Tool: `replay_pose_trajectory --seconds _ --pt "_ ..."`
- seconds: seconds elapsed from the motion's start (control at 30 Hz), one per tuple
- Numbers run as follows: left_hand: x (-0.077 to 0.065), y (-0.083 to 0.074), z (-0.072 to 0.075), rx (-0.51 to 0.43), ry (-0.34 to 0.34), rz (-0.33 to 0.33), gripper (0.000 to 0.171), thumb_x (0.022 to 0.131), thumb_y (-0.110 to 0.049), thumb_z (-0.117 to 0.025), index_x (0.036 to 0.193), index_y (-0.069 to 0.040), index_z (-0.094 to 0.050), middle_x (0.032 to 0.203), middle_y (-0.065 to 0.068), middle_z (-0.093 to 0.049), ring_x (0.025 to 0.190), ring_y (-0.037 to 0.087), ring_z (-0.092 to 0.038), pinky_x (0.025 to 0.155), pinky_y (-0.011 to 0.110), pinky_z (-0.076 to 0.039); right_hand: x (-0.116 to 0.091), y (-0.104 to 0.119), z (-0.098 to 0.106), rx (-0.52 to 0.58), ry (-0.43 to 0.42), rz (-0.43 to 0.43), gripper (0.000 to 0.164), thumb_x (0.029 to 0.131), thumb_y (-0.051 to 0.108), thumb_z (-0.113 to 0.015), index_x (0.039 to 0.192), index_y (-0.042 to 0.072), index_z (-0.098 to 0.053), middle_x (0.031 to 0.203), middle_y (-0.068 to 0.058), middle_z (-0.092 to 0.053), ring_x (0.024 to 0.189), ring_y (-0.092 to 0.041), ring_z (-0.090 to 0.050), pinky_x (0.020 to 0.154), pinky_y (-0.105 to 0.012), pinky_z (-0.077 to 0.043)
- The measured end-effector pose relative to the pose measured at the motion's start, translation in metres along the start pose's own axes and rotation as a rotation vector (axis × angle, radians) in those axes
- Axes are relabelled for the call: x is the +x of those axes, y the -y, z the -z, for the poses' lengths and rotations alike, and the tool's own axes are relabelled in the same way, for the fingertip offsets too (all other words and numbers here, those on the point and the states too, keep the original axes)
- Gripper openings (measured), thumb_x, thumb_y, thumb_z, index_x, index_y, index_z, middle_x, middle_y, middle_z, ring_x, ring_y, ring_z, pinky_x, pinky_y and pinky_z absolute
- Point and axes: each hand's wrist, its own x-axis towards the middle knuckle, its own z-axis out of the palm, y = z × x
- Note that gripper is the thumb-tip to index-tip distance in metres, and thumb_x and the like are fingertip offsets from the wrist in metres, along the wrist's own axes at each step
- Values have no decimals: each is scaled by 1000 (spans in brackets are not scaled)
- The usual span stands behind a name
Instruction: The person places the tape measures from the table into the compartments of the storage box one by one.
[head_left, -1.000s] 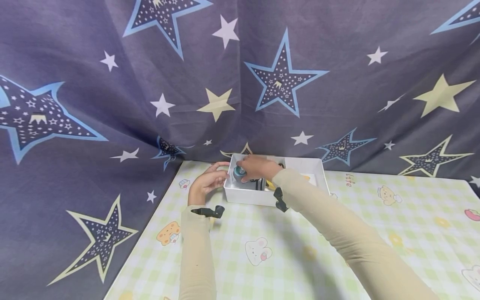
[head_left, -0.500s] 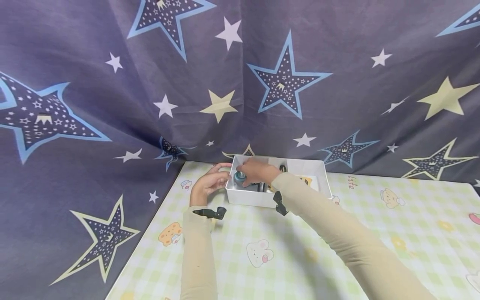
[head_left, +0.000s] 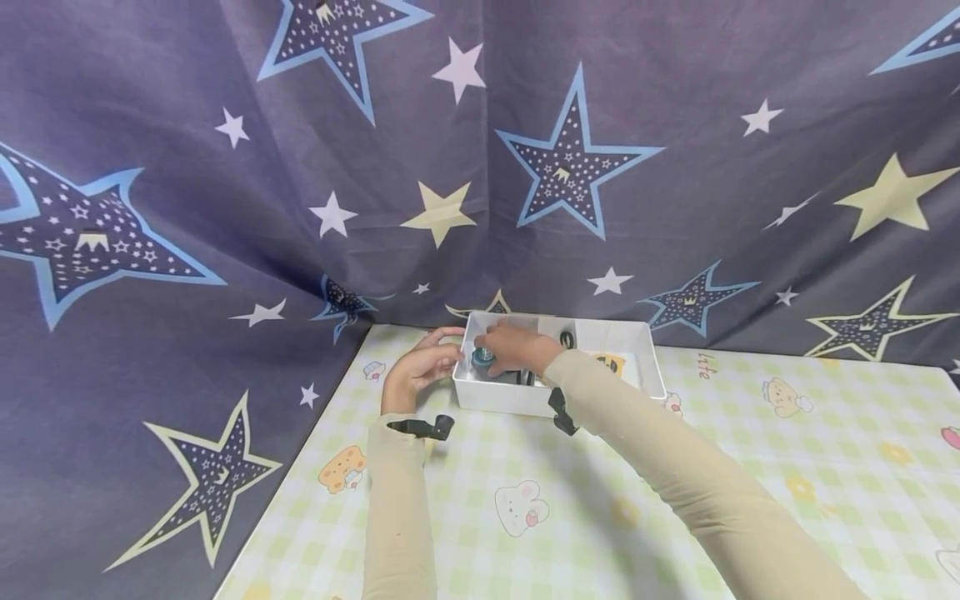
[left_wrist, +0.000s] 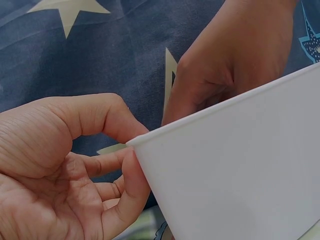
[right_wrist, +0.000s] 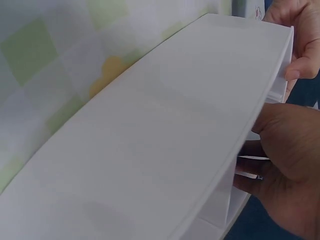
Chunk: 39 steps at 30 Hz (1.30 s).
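A white divided storage box stands on the table against the curtain. My left hand holds its left end; in the left wrist view the thumb and curled fingers pinch the rim at a corner. Inside the left compartment, my right hand grips a small round teal thing with pale lettering on top, thumb and fingers at either side of it. The box wall hides the teal thing in both wrist views. Dark strip-like things lie beside the right hand.
Farther right in the box are a black looped item and a yellow-orange item with black marks. A green checked cloth covers the table. The starry curtain hangs right behind the box.
The head view has shifted slightly. My right hand and the teal thing have moved only a little within the left compartment. The left hand stays on the box's end.
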Motion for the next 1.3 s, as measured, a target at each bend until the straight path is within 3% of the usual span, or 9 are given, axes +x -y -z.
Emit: replay_pose_trajectory --seconds 0.37,0.63,0.87,1.07,1.3 --pt "-1 -1 0 22 7 1 64 89 7 -50 150 -6 -36 64 -8 -50 57 3 -42 59 20 -40 -2 6 9 -90 -37 20 58 90 35 -77 139 9 -60 128 -12 -65 119 -29 -62 107 -40 -47" --pt "-2 -2 0 16 3 -18 63 85 4 -53 146 -8 -40 74 -6 -56 60 3 -45 61 19 -42 -4 7 17 -77 -57 13 62 90 35 -77 142 9 -57 132 -12 -62 122 -30 -60 106 -44 -49" --pt "-1 -1 -1 15 11 -12 60 90 8 -47 147 -7 -37 68 -8 -50 56 2 -40 56 18 -39 -9 6 21 -66 -60 5 64 91 36 -77 145 11 -55 140 -12 -59 129 -32 -56 114 -49 -42" --pt "-1 -2 0 15 11 -15 59 90 8 -49 146 -8 -38 71 -9 -55 59 1 -46 58 17 -42 -12 5 26 -77 -68 3 63 92 36 -75 146 12 -54 144 -13 -56 133 -32 -53 113 -52 -43" --pt "-3 0 -1 -3 44 -27 57 91 11 -45 144 -9 -39 60 -9 -41 51 1 -33 55 17 -33 -19 2 31 -115 -71 -12 61 93 38 -73 146 14 -54 142 -13 -57 131 -31 -54 109 -50 -46"
